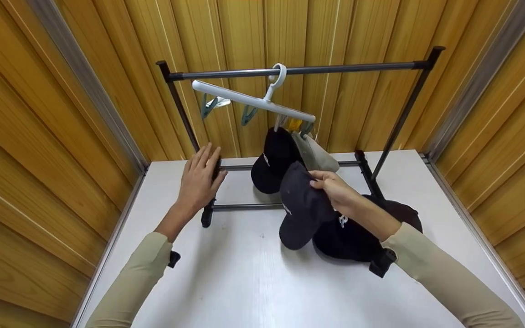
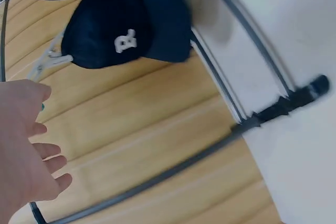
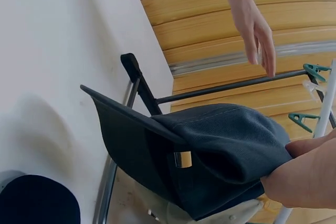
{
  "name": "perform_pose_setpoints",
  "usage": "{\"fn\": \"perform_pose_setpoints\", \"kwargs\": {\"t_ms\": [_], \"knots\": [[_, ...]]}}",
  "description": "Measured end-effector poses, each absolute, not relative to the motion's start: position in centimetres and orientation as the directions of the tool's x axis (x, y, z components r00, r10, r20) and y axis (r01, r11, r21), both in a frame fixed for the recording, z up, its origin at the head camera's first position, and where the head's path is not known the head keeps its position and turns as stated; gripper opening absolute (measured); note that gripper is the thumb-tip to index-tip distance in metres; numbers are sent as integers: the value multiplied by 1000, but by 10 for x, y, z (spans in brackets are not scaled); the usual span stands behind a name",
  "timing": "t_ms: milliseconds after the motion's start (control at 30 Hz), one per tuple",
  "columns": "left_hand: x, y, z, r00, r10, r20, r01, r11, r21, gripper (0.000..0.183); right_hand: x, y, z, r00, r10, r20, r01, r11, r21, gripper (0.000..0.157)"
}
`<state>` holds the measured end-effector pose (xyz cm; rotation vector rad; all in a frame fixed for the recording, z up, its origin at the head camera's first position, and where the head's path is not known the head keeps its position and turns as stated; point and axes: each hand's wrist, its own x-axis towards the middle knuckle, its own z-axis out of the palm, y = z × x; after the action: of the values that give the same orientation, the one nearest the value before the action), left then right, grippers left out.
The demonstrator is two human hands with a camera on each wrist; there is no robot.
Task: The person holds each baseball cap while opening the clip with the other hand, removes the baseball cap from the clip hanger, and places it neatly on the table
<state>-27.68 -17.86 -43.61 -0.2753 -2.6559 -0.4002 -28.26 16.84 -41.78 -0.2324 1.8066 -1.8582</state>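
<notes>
My right hand (image 1: 340,193) pinches a dark navy cap (image 1: 302,205) at its back edge, with the brim pointing down. In the right wrist view, the thumb and fingers press the edge of this cap (image 3: 226,140). A white clip hanger (image 1: 253,100) hangs tilted above, its right end lower. From it hang a black cap (image 1: 277,157) and a pale grey-green cap (image 1: 319,155), partly hidden behind it. Green clips (image 1: 248,115) toward the hanger's left hold no cap. My left hand (image 1: 198,175) is spread, holding nothing, by the rack's left post.
A dark metal rack (image 1: 353,69) carries the hanger by its hook. More dark caps (image 1: 351,241) lie on the white table (image 1: 244,282), partly under my right forearm. Wood-look panels (image 1: 372,27) enclose the back and sides.
</notes>
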Motion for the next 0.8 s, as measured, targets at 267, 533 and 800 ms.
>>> {"fn": "perform_pose_setpoints", "kwargs": {"t_ms": [267,533,800], "knots": [[-256,-221,-466,-953,212,218,269,923,277,74,-282,178,-430,-858,-438,-270,267,69,-961,42],[-249,-237,-489,-958,246,146,276,927,252,74,-283,197,-444,-862,-408,-299,313,34,-949,25],[-246,-238,-497,-956,252,148,284,923,262,68,-282,214,-467,-853,-430,-295,356,-66,-932,25]]}}
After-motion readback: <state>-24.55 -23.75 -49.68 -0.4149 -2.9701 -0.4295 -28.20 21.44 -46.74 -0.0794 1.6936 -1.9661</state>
